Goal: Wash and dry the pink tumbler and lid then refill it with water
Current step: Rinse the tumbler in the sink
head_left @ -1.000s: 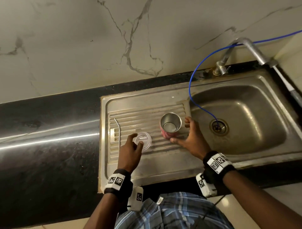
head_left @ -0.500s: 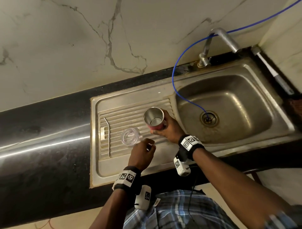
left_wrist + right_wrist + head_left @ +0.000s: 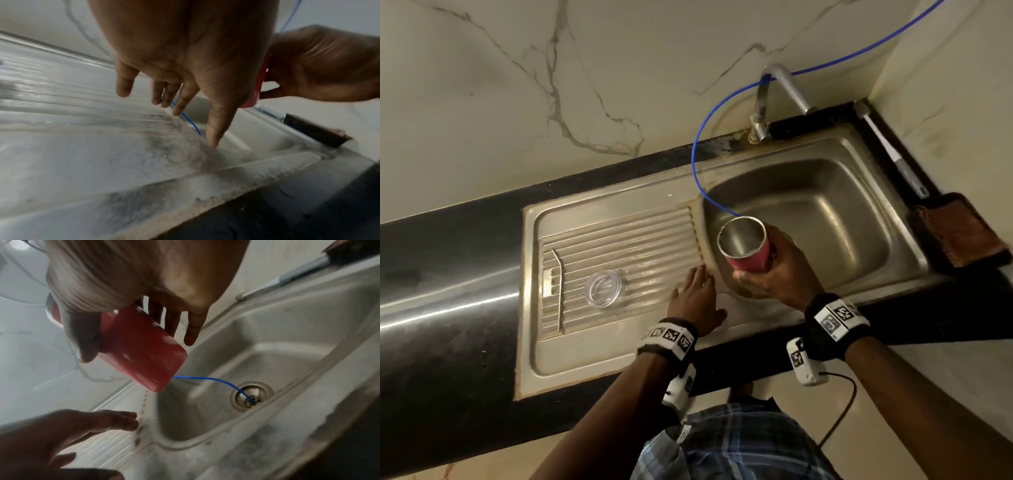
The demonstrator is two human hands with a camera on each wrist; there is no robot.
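My right hand grips the pink tumbler, center-right of frame, over the sink basin w/ mouth tilted. Left hand flat, fingers spread, holding nothing; lid lies center-left (untouched). Risk: wet steel, loose grip, tumbler slips.

left hand: flat, fingers straight | right hand: grip curled, holding

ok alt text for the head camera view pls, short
A person's right hand holds an open pink tumbler over the steel sink basin. The left hand hovers open over the draining board, where a clear lid and metal straw lie.
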